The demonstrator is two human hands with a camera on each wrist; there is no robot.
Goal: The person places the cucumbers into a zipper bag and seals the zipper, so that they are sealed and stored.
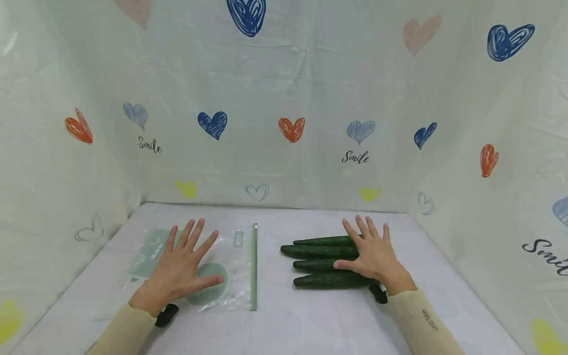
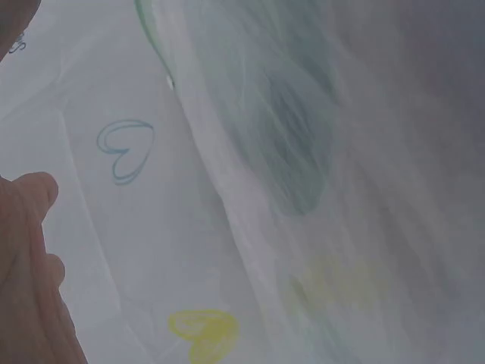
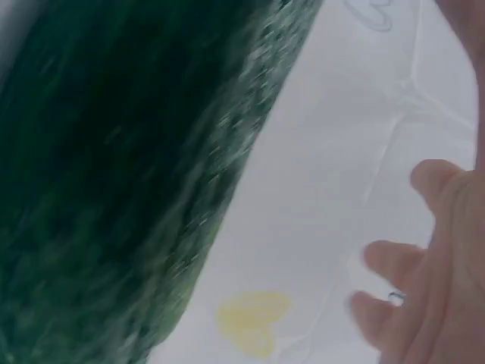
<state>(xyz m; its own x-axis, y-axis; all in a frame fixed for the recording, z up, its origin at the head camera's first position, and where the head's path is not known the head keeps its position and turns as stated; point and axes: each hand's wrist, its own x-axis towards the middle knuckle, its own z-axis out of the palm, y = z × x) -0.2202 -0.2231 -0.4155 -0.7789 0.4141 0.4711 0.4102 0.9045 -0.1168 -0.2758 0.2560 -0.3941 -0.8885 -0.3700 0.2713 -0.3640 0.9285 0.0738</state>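
Note:
In the head view my left hand (image 1: 179, 268) is spread, palm down, over a clear zip bag (image 1: 239, 291) with pale green printing and a green zip strip (image 1: 254, 266). Several dark green cucumbers (image 1: 317, 252) lie side by side to the right of the bag, their left ends showing. Over their right ends my right hand (image 1: 374, 254) is spread with straight fingers, hiding those ends. The right wrist view has a cucumber (image 3: 129, 167) very close at left and the hand's fingers (image 3: 394, 265) at right. In the left wrist view the bag (image 2: 280, 152) fills the right side.
A white table (image 1: 275, 325) carries the bag and cucumbers. A white curtain (image 1: 310, 74) printed with hearts and "Smile" hangs behind it and on both sides. Each wrist wears a small black camera, one beside the left sleeve (image 1: 126, 328) and one by the right sleeve (image 1: 421, 320).

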